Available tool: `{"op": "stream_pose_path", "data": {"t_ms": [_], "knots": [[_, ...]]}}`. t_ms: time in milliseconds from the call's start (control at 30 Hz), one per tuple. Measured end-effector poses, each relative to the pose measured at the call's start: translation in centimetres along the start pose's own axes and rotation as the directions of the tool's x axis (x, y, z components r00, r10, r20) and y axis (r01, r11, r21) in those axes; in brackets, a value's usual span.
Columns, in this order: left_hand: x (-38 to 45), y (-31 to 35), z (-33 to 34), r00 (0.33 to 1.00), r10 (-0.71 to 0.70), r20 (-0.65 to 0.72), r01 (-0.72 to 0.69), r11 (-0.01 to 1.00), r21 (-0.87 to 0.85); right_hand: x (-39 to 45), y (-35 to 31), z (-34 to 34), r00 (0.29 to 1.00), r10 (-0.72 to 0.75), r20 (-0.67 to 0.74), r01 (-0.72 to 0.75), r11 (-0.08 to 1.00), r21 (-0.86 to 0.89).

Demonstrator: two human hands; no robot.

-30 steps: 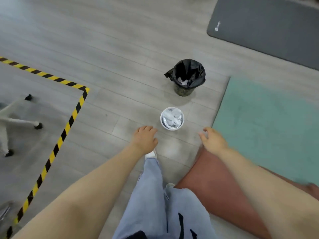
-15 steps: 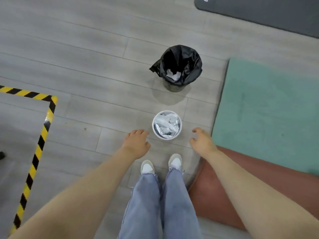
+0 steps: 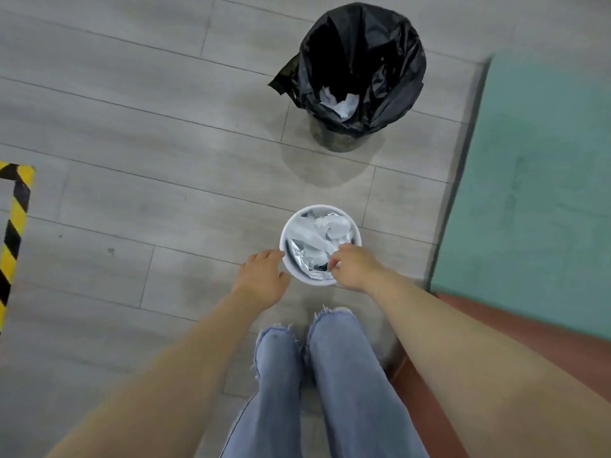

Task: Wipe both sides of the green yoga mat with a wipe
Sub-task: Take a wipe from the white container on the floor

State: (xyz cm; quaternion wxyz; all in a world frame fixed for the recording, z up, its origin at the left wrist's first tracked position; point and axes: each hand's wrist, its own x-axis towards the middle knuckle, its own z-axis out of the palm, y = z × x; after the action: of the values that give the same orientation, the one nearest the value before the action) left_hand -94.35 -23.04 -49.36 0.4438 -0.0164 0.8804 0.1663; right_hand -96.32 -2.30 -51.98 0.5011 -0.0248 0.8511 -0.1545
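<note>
Head view: looking straight down at a grey plank floor (image 3: 132,127), two bare forearms reaching forward over legs in blue jeans (image 3: 330,391); the feet are hidden under the frayed hems.
Left hand (image 3: 264,279): fingers loosely curved, fingertips at the left rim of a white tub; whether they touch the rim is hard to tell. This grip holds nothing.
Right hand (image 3: 353,267): over the near right edge of the tub, fingers curled down into it. The fingertips are buried among the contents, so I cannot tell whether this grip has hold of anything.
White tub (image 3: 291,269): round, open at the top, standing on the floor just ahead of the jeans, filled with crumpled white and silvery material, too blurred to make out as single wipes.
Green mat (image 3: 542,193): flat on the floor at right, cut off by the right edge, well apart from both hands.
Bin (image 3: 363,77): lined with a black bag, white scraps inside, beyond the tub.
Red mat (image 3: 529,335): at lower right, largely hidden by the right forearm.
Striped tape (image 3: 13,226): yellow and black, cut off at the left edge.
</note>
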Motion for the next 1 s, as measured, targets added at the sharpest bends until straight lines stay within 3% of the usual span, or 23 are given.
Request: {"op": "stream_pose_path", "data": {"t_ms": [133,267,367,500,633,700,767,833,900,1000], "knots": [[2.2,-0.8,1.9,1.000,0.010,0.012,-0.010,1.000,0.002,3.3,1.2,2.1,0.993,0.049,0.109,-0.037,0.993,-0.108],[2.5,-1.2,2.6,1.000,0.000,0.027,0.000,1.000,-0.025,3.7,1.6,3.2,0.999,0.049,-0.001,-0.049,0.998,-0.033],[2.0,-1.0,2.5,0.998,-0.048,0.050,0.054,0.990,-0.127,2.3,1.3,3.3,0.983,0.070,-0.171,-0.038,0.982,0.184],[-0.2,0.0,1.8,0.986,-0.119,0.114,0.155,0.905,-0.396,-1.6,-0.3,3.2,0.943,0.190,-0.272,0.004,0.812,0.584],[-3.3,2.4,0.4,0.961,-0.185,0.203,0.274,0.713,-0.646,-6.7,-3.2,2.9,0.947,0.218,-0.237,0.073,0.572,0.817],[-4.9,3.7,-0.2,0.938,-0.208,0.279,0.347,0.518,-0.782,-9.5,-4.7,2.5,0.943,0.216,-0.252,0.124,0.475,0.871],[-6.6,4.9,-0.8,0.908,-0.181,0.379,0.417,0.279,-0.865,-12.1,-5.7,2.3,0.934,0.197,-0.299,0.180,0.463,0.868],[-8.1,5.8,-1.3,0.900,-0.123,0.418,0.431,0.106,-0.896,-14.5,-6.5,2.3,0.932,0.175,-0.316,0.204,0.467,0.861],[-9.4,6.6,-1.9,0.904,-0.077,0.420,0.420,-0.027,-0.907,-16.4,-7.0,2.5,0.934,0.167,-0.316,0.199,0.491,0.848],[-10.4,7.4,-2.4,0.899,-0.034,0.436,0.427,-0.146,-0.892,-19.0,-7.4,2.7,0.934,0.143,-0.327,0.205,0.536,0.819]]}}
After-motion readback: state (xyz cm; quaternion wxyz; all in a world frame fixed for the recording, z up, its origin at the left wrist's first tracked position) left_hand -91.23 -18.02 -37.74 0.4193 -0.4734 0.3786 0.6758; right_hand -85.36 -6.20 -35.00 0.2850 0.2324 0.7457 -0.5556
